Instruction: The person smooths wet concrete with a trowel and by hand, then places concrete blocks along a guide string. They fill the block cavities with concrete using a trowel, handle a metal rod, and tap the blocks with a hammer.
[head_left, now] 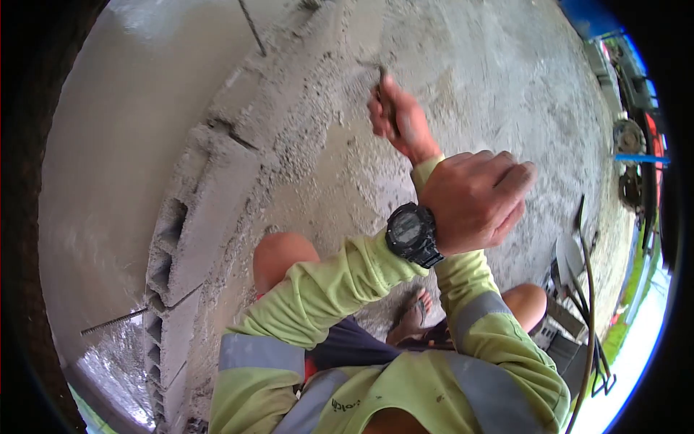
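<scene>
My right hand (405, 123) is closed around the handle of a small tool (382, 81), perhaps a trowel, whose thin end lies over the rough wet mortar (354, 94). My left hand (477, 202) crosses over my right forearm, its fingers curled into a loose fist with no object showing. A black digital watch (410, 233) is on the left wrist. To the left, a row of hollow concrete blocks (206, 210) runs beside the mortar.
Smooth wet concrete (108, 210) lies beyond the blocks, with a rebar (252, 27) at the top and another (114, 321) at lower left. A shovel (569, 257) and bent metal bars (589, 318) are at right. My bare foot (413, 316) is below.
</scene>
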Motion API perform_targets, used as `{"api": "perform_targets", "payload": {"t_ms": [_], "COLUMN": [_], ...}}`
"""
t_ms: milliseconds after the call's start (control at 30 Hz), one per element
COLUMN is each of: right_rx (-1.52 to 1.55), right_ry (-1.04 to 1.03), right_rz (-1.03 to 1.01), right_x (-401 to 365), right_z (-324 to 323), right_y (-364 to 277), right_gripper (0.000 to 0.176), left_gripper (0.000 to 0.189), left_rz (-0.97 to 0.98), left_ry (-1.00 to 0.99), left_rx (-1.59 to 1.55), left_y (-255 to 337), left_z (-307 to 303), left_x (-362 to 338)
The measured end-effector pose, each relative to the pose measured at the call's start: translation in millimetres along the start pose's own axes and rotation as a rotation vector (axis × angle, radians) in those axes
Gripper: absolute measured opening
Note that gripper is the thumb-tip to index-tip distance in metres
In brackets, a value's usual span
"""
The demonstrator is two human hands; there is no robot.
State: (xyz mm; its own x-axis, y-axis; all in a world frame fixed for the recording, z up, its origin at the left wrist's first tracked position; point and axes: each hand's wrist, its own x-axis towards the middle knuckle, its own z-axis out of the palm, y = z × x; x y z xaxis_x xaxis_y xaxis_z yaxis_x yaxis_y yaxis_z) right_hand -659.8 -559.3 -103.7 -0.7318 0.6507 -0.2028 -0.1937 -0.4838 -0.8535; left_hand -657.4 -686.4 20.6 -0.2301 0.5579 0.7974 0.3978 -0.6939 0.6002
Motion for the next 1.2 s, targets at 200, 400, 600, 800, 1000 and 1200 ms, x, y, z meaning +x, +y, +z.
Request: {"api": "perform_targets", "payload": {"t_ms": [200, 400, 600, 800, 1000, 1200], "right_rx": [-0.733, -1.05, -0.886, -0.922, -0.927, -1.126], "right_ry": [0.555, 0.421, 0.423, 0.344, 0.511, 0.624], "right_rz": [0.578, 0.745, 0.732, 0.408, 0.506, 0.355], "right_x": [-153.7, -195.6, -196.6, -140.5, -83.7, -68.3], "right_z": [-57.6, -39.9, -46.5, -113.1, -120.5, -130.3], "right_y": [189.3, 251.2, 213.7, 221.0, 192.7, 183.4], "right_gripper": [0.053, 0.06, 0.062, 0.06, 0.058, 0.059], "left_gripper": [0.03, 0.026, 0.025, 0.021, 0.02, 0.019], "left_rz": [-0.017, -0.073, -0.11, -0.153, -0.192, -0.169], "left_ry": [-0.229, -0.316, -0.35, -0.338, -0.367, -0.337], "left_rx": [-0.082, -0.116, -0.108, -0.11, -0.077, -0.078], "left_y": [12.7, 12.6, 9.5, 5.3, 5.3, 6.3], "left_z": [31.4, 48.0, 47.1, 45.3, 41.2, 34.0], "left_x": [-26.7, -32.7, -37.9, -36.6, -37.3, -35.2]}}
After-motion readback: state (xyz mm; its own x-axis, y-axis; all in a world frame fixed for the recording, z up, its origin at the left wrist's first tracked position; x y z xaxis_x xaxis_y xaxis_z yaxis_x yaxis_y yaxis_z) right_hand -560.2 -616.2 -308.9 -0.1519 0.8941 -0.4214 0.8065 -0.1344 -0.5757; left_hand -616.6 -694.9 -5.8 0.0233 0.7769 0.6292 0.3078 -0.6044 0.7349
